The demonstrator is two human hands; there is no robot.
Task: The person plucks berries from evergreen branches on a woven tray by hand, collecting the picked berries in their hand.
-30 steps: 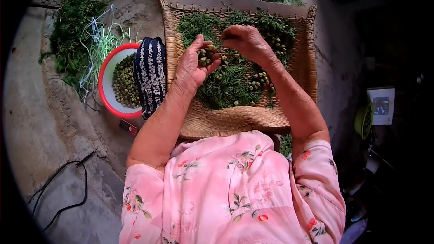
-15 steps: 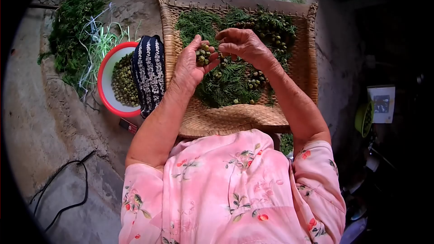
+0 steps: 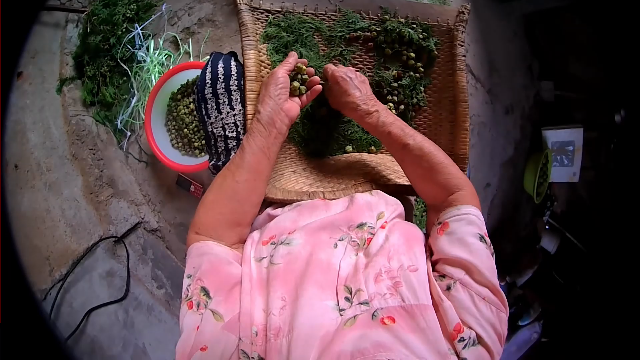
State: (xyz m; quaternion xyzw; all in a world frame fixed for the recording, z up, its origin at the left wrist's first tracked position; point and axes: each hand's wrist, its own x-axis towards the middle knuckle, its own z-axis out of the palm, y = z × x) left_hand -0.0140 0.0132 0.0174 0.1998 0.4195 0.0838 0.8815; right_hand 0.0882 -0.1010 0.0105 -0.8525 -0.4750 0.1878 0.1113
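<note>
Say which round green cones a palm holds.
The cluster in the cupped left hand; others lie in the red-rimmed white bowl and woven tan tray.

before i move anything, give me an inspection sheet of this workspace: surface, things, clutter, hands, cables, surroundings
Surface: woven tray bearing leafy sprigs
Things: round green pieces on the tray; more in a red-rimmed bowl, its right side hidden by patterned cloth
Clutter: pale strings near the bowl; small red-and-black object
Hands: left hand cupped, holding green pieces; right hand close to its fingertips, grip hidden
Cables: black cable looped on the floor, lower left
Surroundings: leafy heaps left of and beyond the tray; far right too dark to read
</note>
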